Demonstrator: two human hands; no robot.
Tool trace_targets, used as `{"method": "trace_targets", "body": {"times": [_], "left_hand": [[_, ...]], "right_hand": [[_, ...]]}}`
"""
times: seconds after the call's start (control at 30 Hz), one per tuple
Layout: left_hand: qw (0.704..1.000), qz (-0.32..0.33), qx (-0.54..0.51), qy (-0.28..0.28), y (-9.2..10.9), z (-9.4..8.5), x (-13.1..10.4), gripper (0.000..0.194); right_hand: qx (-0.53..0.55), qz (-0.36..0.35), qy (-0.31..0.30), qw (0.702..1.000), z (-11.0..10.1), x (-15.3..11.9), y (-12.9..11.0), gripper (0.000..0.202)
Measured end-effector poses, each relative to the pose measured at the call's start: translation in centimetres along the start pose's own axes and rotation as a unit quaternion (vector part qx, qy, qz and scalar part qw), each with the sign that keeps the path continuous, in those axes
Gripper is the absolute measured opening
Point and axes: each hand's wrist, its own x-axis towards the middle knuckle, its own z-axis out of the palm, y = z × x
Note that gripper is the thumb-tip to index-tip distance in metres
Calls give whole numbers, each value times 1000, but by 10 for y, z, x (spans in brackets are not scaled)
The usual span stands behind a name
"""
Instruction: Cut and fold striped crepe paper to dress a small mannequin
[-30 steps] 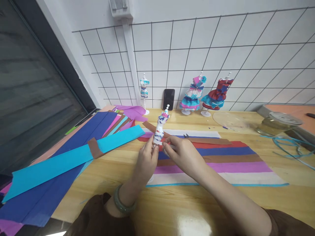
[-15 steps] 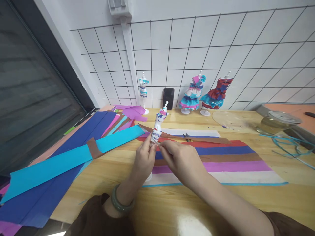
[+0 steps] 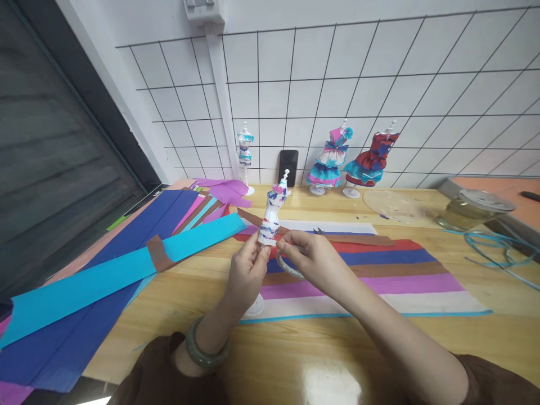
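Note:
A miniature dress form [image 3: 272, 212], white with purple, blue and pink patches, stands slightly tilted in front of me. My left hand [image 3: 247, 274] is closed around its lower end, and its white round base [image 3: 256, 305] shows below that hand. A pale strip of tape [image 3: 267, 242] lies across the bottom of the form's body and runs to my right fingertips. My right hand [image 3: 315, 257] pinches the strip, and the roll of tape [image 3: 288, 268] hangs under its fingers, partly hidden by them.
Crepe paper strips [image 3: 405, 270] in several colours lie flat at right, scissors [image 3: 318, 231] behind them. A cyan strip [image 3: 101, 264] rests on blue paper at left. Dressed forms [image 3: 329, 163] and a phone [image 3: 288, 167] stand by the wall. A clear container [image 3: 475, 209] sits far right.
My right hand has shifted a little to the right and the tape roll now shows beneath it. The tape strip across the form's bottom is now plainer to see.

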Motion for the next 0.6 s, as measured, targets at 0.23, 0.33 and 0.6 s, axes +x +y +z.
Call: {"method": "trace_targets", "body": {"times": [0.23, 0.33, 0.6], "left_hand": [[999, 22, 16, -18, 2, 4, -2, 27], [1000, 10, -6, -29, 3, 5, -2, 28], [999, 14, -7, -29, 1, 5, -2, 26]], "right_hand": [[-20, -3, 26, 999, 1, 0, 0, 27], [0, 0, 14, 1000, 1, 1, 0, 26], [70, 10, -6, 997, 0, 4, 2, 26]]}}
